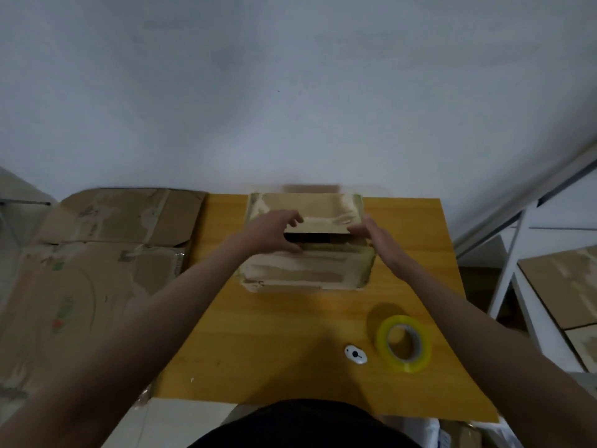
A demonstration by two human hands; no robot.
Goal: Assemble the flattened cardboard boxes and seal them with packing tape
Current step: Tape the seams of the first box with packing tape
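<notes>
1. A worn brown cardboard box (307,250) with patches of old tape is sitting upright on the far half of a yellow-orange wooden bench (274,334), close to the grey-white wall (290,92).
2. The far top flap of the box is lying folded inward, and a dark gap is showing between it and the near flap.
3. The left hand (274,232) is reaching over the box's left side, its fingers (292,218) curling round the near edge of the far flap while the thumb is lying below, at the gap.
4. The right hand (376,239) is resting at the box's right side, its fingers (358,229) bent over the right end of the same flap edge and gripping it.
5. A roll of clear yellowish packing tape (403,343) is standing tilted on its edge on the near right part of the bench, well apart from the box.
6. A small white oval object with a black dot (355,354) is lying flat just beside the tape roll, on its left.
7. Flattened brown cardboard sheets (106,240) with torn tape marks are lying to the left of the bench.
8. A white metal shelf frame (523,253) is standing to the right, with more flat cardboard (568,282) resting in it.
9. The person's dark clothing (307,425) is showing at the bottom edge.
</notes>
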